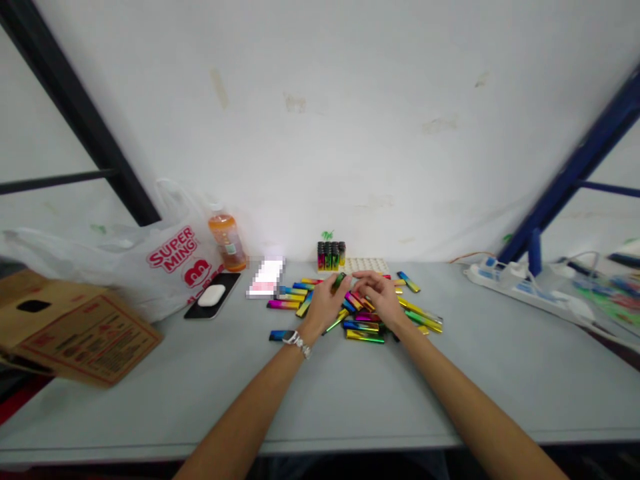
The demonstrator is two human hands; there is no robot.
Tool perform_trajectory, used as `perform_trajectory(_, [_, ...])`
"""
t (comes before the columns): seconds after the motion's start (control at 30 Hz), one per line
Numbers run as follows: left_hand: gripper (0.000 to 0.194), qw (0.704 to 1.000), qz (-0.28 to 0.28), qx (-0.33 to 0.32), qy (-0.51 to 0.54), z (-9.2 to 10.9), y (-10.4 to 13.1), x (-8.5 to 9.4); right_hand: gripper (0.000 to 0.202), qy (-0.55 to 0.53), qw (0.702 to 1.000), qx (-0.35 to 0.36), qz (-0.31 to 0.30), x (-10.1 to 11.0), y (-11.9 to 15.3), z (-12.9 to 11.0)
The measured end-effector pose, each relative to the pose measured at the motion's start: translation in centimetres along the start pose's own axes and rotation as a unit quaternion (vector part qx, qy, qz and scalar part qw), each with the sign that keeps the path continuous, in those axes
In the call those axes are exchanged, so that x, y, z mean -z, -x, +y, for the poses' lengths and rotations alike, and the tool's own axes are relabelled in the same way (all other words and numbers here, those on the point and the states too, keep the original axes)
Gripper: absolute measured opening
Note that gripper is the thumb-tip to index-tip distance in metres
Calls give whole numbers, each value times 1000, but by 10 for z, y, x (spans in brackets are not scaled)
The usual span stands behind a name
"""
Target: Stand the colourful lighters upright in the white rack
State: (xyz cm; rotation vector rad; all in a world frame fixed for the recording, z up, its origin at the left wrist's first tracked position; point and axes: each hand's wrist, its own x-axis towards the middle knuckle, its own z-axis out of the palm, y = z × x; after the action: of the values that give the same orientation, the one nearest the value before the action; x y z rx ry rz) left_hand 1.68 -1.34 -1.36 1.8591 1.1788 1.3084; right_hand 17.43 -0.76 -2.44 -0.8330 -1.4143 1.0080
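Note:
My left hand (327, 303), with a metal watch or bracelet on its wrist, is closed on a shiny green stick with a dark end (340, 280). Close beside it, my right hand (377, 293) has its fingers curled and pinched towards the left one; what they hold, if anything, is hidden. Under and around both hands lies a loose pile of flat, shiny multicoloured sticks (365, 337) in gold, pink, blue and green. Behind them, several similar sticks with black tops (331, 255) stand upright in a cream tray with rows of holes (367, 265).
Left of the pile are a blurred-out phone (267, 277), a white case (211, 295) on a dark tablet-like slab (231, 288), an orange bottle (227, 241), a plastic bag (150, 280) and a cardboard box (85, 333). A power strip (525, 293) lies right. A wall rises behind.

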Motion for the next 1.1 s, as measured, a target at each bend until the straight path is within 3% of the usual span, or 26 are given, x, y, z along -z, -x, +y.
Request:
perform_trajectory(0.13, [42, 999, -35, 18, 26, -3, 1, -1, 15, 13, 999, -9, 45, 2, 3, 4])
perform_trajectory(0.37, [40, 999, -17, -33, -21, 6, 3, -3, 12, 88, 996, -3, -2, -7, 8, 6])
perform_trajectory(0.57, [41, 995, 16, -23, -99, 3, 3, -5, 12, 136, 990, 10, -22, -8, 11, -3])
perform_trajectory(0.8, [31, 995, 8, -24, -101, -2, 1, -5, 13, 127, 992, -1, -25, -8, 11, 0])
perform_trajectory(1.1, [33, 994, 14, -17, -105, -2, 1, -6, 12, 145, 989, -2, -36, -8, 11, -1])
